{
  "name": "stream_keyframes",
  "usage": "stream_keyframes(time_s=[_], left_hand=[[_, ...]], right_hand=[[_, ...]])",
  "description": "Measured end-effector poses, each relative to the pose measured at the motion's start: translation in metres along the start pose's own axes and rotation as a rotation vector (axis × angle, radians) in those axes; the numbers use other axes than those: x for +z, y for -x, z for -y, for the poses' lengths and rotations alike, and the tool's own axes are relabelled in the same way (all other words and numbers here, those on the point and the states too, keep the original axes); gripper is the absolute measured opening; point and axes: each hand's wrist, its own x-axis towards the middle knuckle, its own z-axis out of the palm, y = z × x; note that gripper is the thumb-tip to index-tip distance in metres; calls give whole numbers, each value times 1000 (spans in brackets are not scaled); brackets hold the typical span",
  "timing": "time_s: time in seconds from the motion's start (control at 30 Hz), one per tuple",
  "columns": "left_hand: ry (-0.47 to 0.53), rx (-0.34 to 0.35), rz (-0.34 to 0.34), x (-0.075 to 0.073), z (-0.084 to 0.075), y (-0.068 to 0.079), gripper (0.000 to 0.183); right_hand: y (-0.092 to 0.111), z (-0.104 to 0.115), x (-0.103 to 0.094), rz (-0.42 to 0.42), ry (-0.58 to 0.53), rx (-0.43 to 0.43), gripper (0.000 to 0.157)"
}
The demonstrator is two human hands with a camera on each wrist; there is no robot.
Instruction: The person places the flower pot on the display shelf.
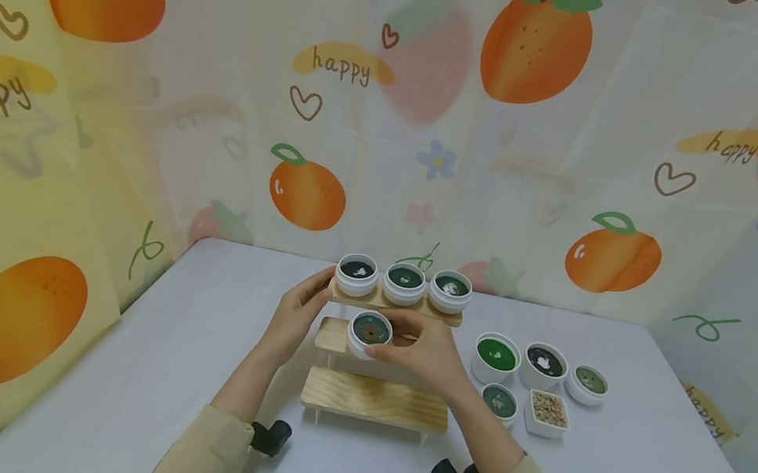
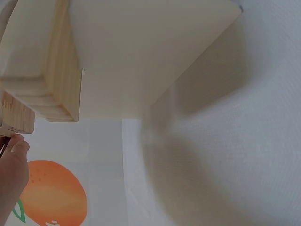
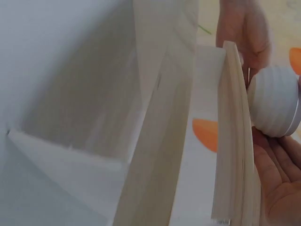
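A three-step wooden display stand (image 1: pixel 375 399) with white supports stands on the table. My left hand (image 1: pixel 299 312) holds the left end of its top step (image 1: pixel 406 308); in the left wrist view, the fingertips (image 2: pixel 19 143) meet the wood. Over the middle step (image 1: pixel 333 335), my right hand (image 1: pixel 432 349) grips a small white cup (image 1: pixel 357 346) with dark green filling and a brownish centre. The ribbed side of this cup (image 3: pixel 273 101) appears in the right wrist view, close to the step; contact between them is unclear. Three filled white cups (image 1: pixel 404 291) line the top step.
Right of the stand are several white cups, among them a bright green one (image 1: pixel 496 355), a dark one (image 1: pixel 544 363) and a low green one (image 1: pixel 590 383). A square dish of tan pieces (image 1: pixel 547 415) sits nearest me. A fruit-printed cloth (image 1: pixel 390 143) hangs behind.
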Motion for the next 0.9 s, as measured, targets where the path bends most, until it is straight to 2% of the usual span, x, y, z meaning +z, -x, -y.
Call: stream_keyframes(time_s=[0.23, 0.47, 0.9], left_hand=[[1, -3, 21, -1, 1, -1, 50], [-2, -19, 10, -1, 1, 0, 49], [-14, -24, 18, -1, 1, 1, 49]], right_hand=[[-7, 3, 15, -16, 5, 5, 50], [-13, 5, 26, -38, 36, 29, 52], [-14, 7, 34, -82, 54, 34, 48]])
